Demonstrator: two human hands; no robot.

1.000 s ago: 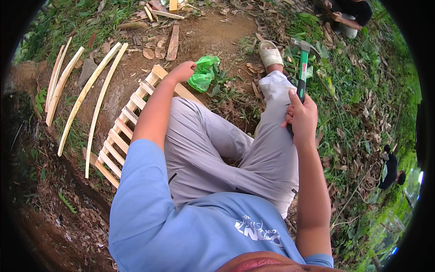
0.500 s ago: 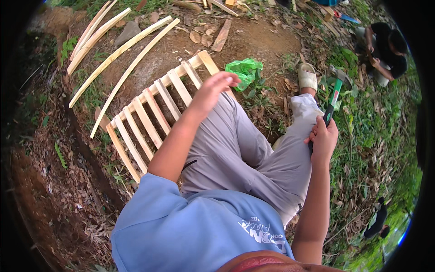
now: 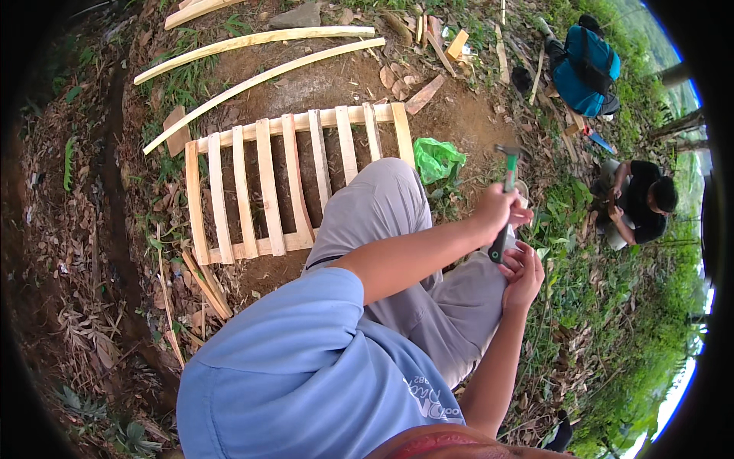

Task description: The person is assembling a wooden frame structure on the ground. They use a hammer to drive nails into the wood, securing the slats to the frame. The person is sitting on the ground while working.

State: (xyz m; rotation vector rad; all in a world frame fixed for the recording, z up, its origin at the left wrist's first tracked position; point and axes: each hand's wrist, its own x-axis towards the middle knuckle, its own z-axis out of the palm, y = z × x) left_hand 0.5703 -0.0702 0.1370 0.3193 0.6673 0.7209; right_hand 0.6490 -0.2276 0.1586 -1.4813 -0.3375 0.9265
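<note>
A claw hammer [image 3: 500, 243] with a green and black handle is held upright in front of my right knee. My left hand [image 3: 495, 211] has reached across my lap and is wrapped round the middle of its handle, the head pointing away from me. Just below the handle's end is my right hand [image 3: 523, 277], palm up, its fingers loosely curled and apart, with nothing visible in it. Beside my left leg lies a slatted wooden frame [image 3: 269, 187], several pale slats fixed across two long rails.
Long bent wooden strips [image 3: 260, 80] lie beyond the frame. A crumpled green plastic bag [image 3: 438, 161] sits by its right end. Wood offcuts [image 3: 457, 46] are scattered at the back. One person [image 3: 650, 200] crouches at the right; another in a blue top [image 3: 590, 73] bends over farther back.
My left hand has moved right from above the frame and taken the hammer's handle. My right hand has let go and dropped slightly lower. The view has turned, showing more on the right.
</note>
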